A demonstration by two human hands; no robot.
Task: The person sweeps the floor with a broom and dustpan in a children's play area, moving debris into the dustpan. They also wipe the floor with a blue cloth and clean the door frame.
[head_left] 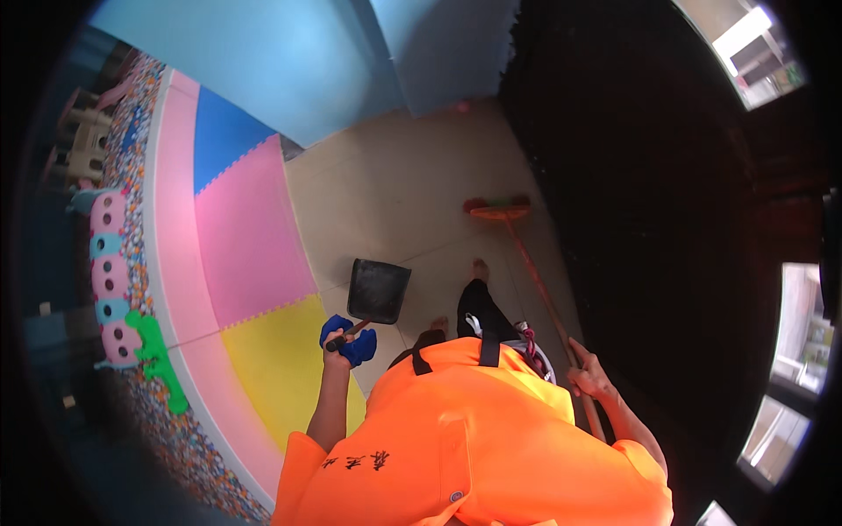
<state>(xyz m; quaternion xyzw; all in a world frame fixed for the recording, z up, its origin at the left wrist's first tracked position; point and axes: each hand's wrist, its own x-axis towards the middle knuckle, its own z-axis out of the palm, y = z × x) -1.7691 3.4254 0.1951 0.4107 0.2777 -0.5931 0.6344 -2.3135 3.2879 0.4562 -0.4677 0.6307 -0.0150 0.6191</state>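
Observation:
My left hand [332,352] is closed on the handle of a black dustpan [379,291], and a bunched blue cloth [359,349] hangs from the same hand. The dustpan's pan is held out in front of me over the floor, on the left; whether it touches the tiles I cannot tell. On the other side, my right hand [589,377] wraps around the long orange-brown stick of a broom [532,270]. The broom head [498,210], orange with reddish and greenish bristles, lies farther ahead at the tiled floor. The stick's top end passes back beside my right side.
Beige floor tiles [377,175] run ahead between pink, blue and yellow foam mats [250,237] and a dark surface [649,228] on the right. Light-blue panels [272,61] stand at the far end. Leftward, a pale edge borders a ball pit [136,167] with a pink-and-blue toy structure [109,276].

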